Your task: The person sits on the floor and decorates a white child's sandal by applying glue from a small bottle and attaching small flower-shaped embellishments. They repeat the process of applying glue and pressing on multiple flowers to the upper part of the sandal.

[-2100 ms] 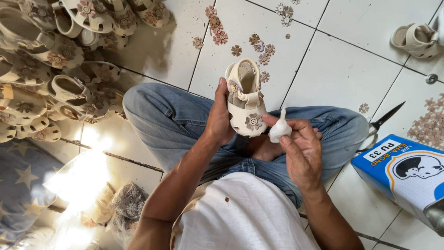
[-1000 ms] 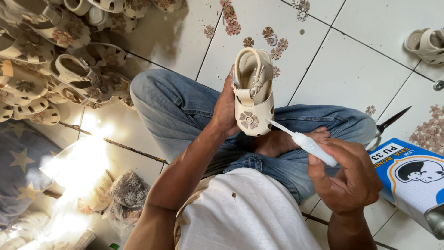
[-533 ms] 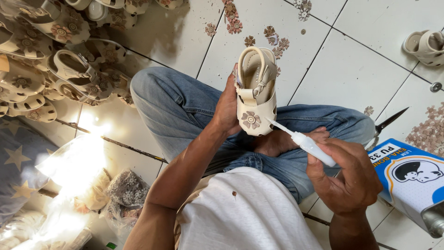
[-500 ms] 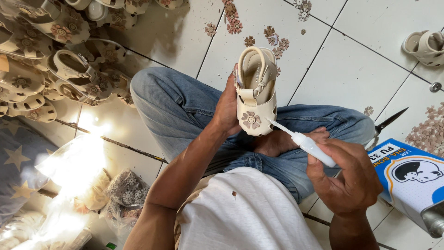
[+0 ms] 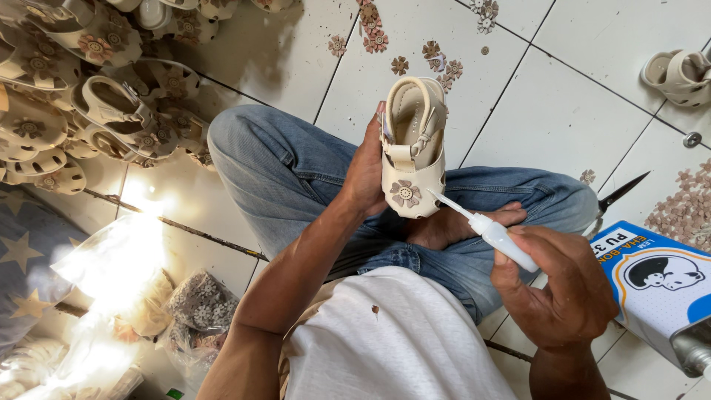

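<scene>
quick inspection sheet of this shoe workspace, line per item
surface: white tiled floor, person sits cross-legged on it
job's things: small cream sandal with a flower on the toe; white glue applicator, nozzle close to the toe
clutter: pile of matching sandals top left, loose flower pieces, scissors, blue and white can, plastic bags
hands: left hand holds the sandal, right hand grips the applicator
cables: nothing seen
surroundings: a lone sandal top right

A rectangular blue tin lies on the white tiled floor at lower right, its white-and-orange label bearing a black-and-white head picture.
</scene>
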A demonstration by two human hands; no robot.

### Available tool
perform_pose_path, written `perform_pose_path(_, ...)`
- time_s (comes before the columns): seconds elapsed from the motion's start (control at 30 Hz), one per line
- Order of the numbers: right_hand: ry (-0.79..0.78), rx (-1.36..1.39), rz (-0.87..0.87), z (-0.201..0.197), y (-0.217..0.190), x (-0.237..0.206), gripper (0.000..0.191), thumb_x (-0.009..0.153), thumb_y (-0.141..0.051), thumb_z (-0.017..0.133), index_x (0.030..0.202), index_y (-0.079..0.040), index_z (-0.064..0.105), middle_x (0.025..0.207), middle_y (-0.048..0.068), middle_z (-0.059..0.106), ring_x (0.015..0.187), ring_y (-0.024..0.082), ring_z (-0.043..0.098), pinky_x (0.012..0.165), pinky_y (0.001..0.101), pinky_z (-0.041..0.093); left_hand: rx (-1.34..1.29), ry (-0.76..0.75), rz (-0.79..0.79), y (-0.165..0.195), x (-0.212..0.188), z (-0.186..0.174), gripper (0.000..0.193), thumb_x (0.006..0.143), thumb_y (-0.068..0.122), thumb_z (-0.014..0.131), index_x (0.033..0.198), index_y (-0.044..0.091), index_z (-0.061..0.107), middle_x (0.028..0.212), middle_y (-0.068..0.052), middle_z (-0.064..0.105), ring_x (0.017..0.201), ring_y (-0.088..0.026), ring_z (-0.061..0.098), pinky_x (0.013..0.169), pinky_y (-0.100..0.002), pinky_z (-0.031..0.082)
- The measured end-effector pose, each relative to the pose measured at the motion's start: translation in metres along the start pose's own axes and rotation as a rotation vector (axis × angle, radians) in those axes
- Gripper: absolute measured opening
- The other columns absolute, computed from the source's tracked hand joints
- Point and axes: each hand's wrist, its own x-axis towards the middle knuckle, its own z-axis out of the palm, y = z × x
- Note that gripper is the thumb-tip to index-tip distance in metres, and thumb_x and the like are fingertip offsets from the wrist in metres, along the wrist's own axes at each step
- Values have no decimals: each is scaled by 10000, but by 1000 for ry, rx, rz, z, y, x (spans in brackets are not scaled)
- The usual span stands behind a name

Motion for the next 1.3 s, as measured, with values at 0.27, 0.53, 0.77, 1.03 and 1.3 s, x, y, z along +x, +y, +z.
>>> perform_pose_path(0.27, -17, -10, -2, -2, 0, -2, 215, 977, -44, 814, 1130, 2, 670, 1063, 136, 719, 904, 226, 725, 741, 297, 582, 38, 3, -1, -1, -1, 0, 669, 1079, 597, 371, 1425, 47, 534, 1174, -127, 687, 1013, -181, 702, 885, -370, 622)
perform_pose_path(0.53, 56, 67, 148, -2, 5, -14, 216, 899, -38, 815, 1059, 36, 689, 999, 164, 738, 825, 202, 703, 669, 273, 515, 30, 47, 7, -2, 0, -1, 621, 1066, 573, 367, 1456, 106, 494, 1193, -103, 683, 1008, -168, 703, 862, -360, 626)
perform_pose_path(0.77, 76, 213, 114, 7, 18, -19, 201, 1022, -56, 789, 1158, 22, 663, 1066, 144, 717, 923, 203, 722, 797, 277, 585, -2, 8, 0, -4, 0, -2, 624, 1096, 572, 366, 1473, 92, 498, 1210, -110, 676, 1019, -175, 698, 878, -368, 619)
perform_pose_path(1.03, 72, 185, 114, 10, 21, -18, 199, 1036, -78, 782, 1171, 6, 661, 1065, 146, 717, 946, 204, 733, 809, 283, 606, -19, -2, -4, -4, -2, -3, 629, 1089, 577, 376, 1469, 91, 500, 1210, -109, 678, 1016, -181, 699, 873, -370, 617)
perform_pose_path(1.3, 53, 184, 117, 12, 20, -19, 210, 1018, -85, 790, 1156, 10, 664, 1053, 154, 719, 931, 208, 729, 757, 262, 590, 22, 67, -15, -4, -2, 0, 613, 1076, 558, 367, 1459, 100, 506, 1193, -107, 695, 1000, -167, 717, 861, -356, 634)
